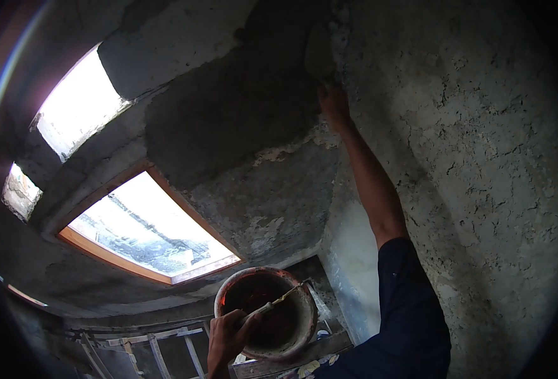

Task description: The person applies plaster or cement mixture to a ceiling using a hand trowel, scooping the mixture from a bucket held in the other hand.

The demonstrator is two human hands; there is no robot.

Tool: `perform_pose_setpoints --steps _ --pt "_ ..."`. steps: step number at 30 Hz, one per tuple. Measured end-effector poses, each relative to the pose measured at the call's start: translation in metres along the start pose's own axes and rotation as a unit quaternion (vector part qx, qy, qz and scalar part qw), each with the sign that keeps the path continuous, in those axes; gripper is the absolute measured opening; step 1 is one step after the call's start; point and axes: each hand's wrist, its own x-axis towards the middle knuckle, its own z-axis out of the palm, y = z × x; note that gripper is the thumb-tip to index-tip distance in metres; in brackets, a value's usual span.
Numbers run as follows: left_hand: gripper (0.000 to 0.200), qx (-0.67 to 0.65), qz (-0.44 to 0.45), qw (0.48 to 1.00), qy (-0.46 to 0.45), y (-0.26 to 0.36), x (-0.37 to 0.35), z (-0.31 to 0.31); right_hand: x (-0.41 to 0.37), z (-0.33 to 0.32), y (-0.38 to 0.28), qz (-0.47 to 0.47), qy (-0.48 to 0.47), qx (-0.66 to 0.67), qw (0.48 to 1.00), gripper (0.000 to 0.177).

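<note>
My right hand is raised on an outstretched arm and grips a plastering trowel, whose blade lies flat against a dark, wet patch of plaster high on the wall. My left hand is low in the view and grips the near rim of a round, mortar-stained bucket. A thin handle-like bar crosses the bucket's mouth just above my fingers. The bucket's inside is dark and its contents cannot be made out. A dark blue sleeve covers my right upper arm.
Rough, cracked grey plaster covers the wall to the right. A wood-framed window glows bright at the left, with two more openings above it. Wooden scaffold rails and a plank lie below the bucket.
</note>
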Motion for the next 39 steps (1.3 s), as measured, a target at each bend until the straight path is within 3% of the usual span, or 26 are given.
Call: perform_pose_setpoints --steps 1,3,6,10,13,16,19,21,25,27,31,33,37,39 --pt "0.038 -0.003 0.005 1.000 0.002 0.000 0.001 0.000 0.011 0.002 0.000 0.001 0.000 0.001 1.000 0.041" --pt "0.038 0.005 -0.001 1.000 -0.003 0.004 0.003 0.000 0.028 0.008 -0.001 0.071 -0.099 -0.065 0.990 0.047" --pt "0.037 0.006 -0.009 1.000 -0.009 0.003 0.005 0.006 0.017 0.021 -0.006 0.021 -0.047 -0.063 0.997 0.046" --pt "0.037 0.007 -0.003 1.000 -0.006 -0.001 0.007 0.011 -0.011 0.012 -0.005 -0.012 -0.053 -0.068 0.996 0.044" --pt "0.037 0.011 -0.008 1.000 -0.015 0.004 0.006 0.009 -0.035 -0.001 -0.001 -0.038 -0.031 0.002 0.999 0.042" --pt "0.038 -0.002 0.002 1.000 -0.008 0.004 0.005 0.010 -0.044 -0.007 -0.004 -0.009 -0.089 -0.031 0.996 0.040" --pt "0.039 0.004 -0.001 1.000 -0.013 0.007 0.004 0.008 -0.026 -0.012 -0.016 0.054 -0.022 0.017 0.998 0.039" --pt "0.038 0.007 -0.011 1.000 -0.024 0.010 0.003 0.006 0.011 -0.012 -0.019 0.214 -0.152 0.043 0.964 0.039" --pt "0.038 0.011 -0.019 0.999 -0.025 0.008 0.002 0.007 0.019 0.021 -0.020 0.112 -0.080 -0.023 0.990 0.041" --pt "0.038 0.011 -0.023 0.999 -0.030 0.008 0.004 0.007 0.006 0.033 -0.022 0.041 0.004 -0.024 0.999 0.042" --pt "0.038 0.011 -0.024 0.999 -0.034 0.004 0.003 0.008 -0.014 0.027 -0.023 0.058 -0.067 -0.048 0.995 0.045" --pt "0.037 0.015 -0.019 0.999 -0.034 0.004 0.003 0.009 -0.031 0.014 -0.031 0.146 -0.128 0.008 0.981 0.037" --pt "0.037 0.020 -0.003 0.999 -0.031 0.006 0.002 0.010 -0.050 -0.014 -0.040 0.140 -0.129 0.004 0.982 0.037" --pt "0.037 0.020 -0.007 0.999 -0.032 0.006 0.000 0.007 -0.045 -0.027 -0.035 0.144 -0.178 0.032 0.973 0.048"
